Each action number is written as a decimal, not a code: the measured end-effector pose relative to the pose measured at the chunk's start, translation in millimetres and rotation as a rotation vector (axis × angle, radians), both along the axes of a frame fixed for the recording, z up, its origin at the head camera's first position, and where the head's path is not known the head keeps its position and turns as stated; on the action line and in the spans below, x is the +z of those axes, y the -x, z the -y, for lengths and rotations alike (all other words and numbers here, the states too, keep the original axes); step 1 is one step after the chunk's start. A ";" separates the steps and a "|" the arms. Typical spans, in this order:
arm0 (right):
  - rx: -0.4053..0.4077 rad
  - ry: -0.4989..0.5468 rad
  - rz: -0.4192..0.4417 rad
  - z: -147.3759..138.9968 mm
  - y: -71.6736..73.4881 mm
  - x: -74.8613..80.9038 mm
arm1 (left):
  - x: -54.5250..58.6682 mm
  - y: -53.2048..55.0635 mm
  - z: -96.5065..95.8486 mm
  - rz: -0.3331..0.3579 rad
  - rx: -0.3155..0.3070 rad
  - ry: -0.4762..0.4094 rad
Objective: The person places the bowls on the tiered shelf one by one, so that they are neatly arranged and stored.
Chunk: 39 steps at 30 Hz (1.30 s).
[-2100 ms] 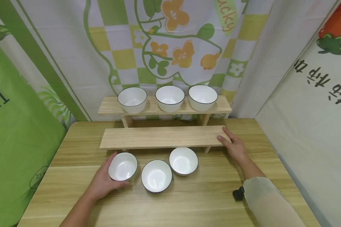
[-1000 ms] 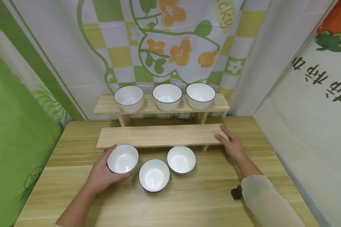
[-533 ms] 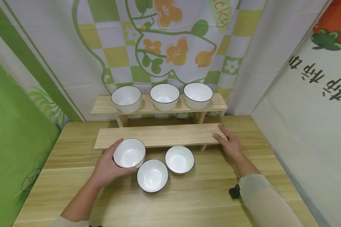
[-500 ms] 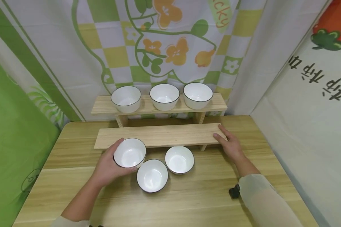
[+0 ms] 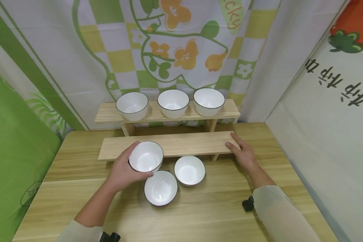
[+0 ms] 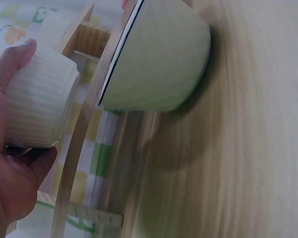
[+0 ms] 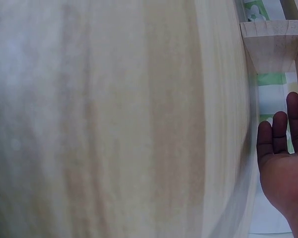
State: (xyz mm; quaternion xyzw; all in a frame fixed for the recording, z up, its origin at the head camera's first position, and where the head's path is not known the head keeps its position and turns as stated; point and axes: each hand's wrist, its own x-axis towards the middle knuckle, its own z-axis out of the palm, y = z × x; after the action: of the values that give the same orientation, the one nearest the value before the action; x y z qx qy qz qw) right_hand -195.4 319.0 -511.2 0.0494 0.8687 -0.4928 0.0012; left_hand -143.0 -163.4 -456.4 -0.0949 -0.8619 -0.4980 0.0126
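Note:
My left hand grips a white bowl with a dark rim, thumb on its near side and fingers round its far left. That bowl overlaps the front edge of the lower board of a two-tier wooden shelf. In the left wrist view the held bowl shows its ribbed outer wall. My right hand holds the lower board's right end, thumb on top. The right wrist view shows its other fingers stretched out beside the shelf's underside. Two matching bowls, one nearer and one farther right, stand on the table.
Three more white bowls, left, middle and right, stand in a row on the upper board. A patterned curtain hangs behind the wooden table. Cloth walls flank both sides.
My left hand has lifted the bowl off the table's left side and carried it right and forward, to the lower board's front edge. The right hand keeps its hold; the whole view shifts slightly.

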 end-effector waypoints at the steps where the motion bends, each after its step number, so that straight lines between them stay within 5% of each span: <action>1: -0.002 -0.002 0.003 0.0 0.0 -0.3 | 0.4 1.3 -2.0 0.002 -0.002 -0.006; 18: -0.007 -0.015 0.000 -0.1 -1.0 0.3 | 1.2 20.5 -38.4 0.023 -0.058 -0.112; 28: -0.012 0.006 0.006 2.1 -2.9 2.7 | 3.5 28.3 -60.4 0.108 -0.013 -0.079; 39: -0.012 0.005 -0.023 3.6 -1.5 1.4 | -0.8 36.0 -85.2 0.094 -0.024 -0.059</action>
State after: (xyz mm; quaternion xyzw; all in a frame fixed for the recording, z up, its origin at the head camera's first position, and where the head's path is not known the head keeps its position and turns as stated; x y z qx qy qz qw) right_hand -193.9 315.4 -509.8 0.0488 0.8672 -0.4954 -0.0117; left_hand -179.1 -78.2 -457.1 -0.0813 -0.8453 -0.5271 -0.0308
